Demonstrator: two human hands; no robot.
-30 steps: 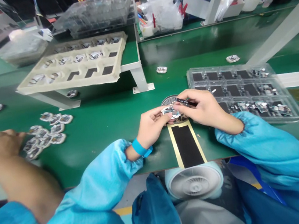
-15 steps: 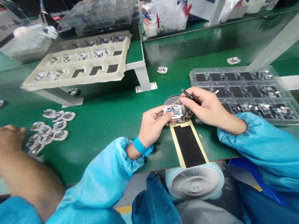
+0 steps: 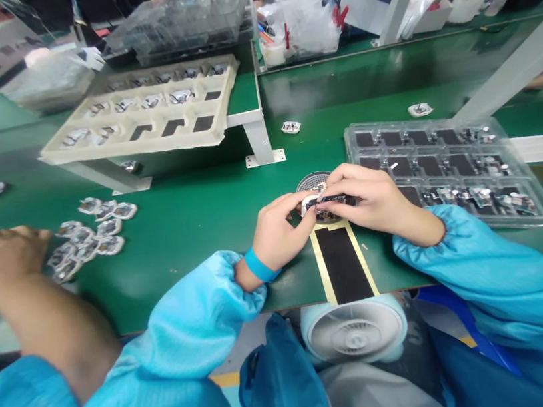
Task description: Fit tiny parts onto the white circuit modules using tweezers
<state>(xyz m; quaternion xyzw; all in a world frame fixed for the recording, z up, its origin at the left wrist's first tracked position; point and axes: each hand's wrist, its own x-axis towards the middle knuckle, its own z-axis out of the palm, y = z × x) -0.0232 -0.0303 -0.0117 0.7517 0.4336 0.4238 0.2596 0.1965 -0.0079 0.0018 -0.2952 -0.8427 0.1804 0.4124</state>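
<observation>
At far left, a co-worker's hand (image 3: 7,261) is just beside a cluster of small pale parts (image 3: 86,243) on the green tabletop (image 3: 194,231). Behind the cluster, a cream tray (image 3: 142,145) with compartments sits on a raised shelf (image 3: 246,97). Near the middle, the person's left hand (image 3: 280,232), a blue band (image 3: 259,266) round its wrist, has its fingers clamped on a white part (image 3: 305,204), which overlaps the left side of a round dish (image 3: 311,181) in the view. In front of the dish, a black sheet (image 3: 343,264) with yellow edges lies by the tabletop's near edge. The right hand (image 3: 369,196) has its fingers clamped on a slim black tool (image 3: 344,199), one end at the white part; I cannot tell whether the two touch. Farther right, a clear tray (image 3: 531,219) holds flat black pieces (image 3: 430,165) and small electronic bits (image 3: 485,193)
</observation>
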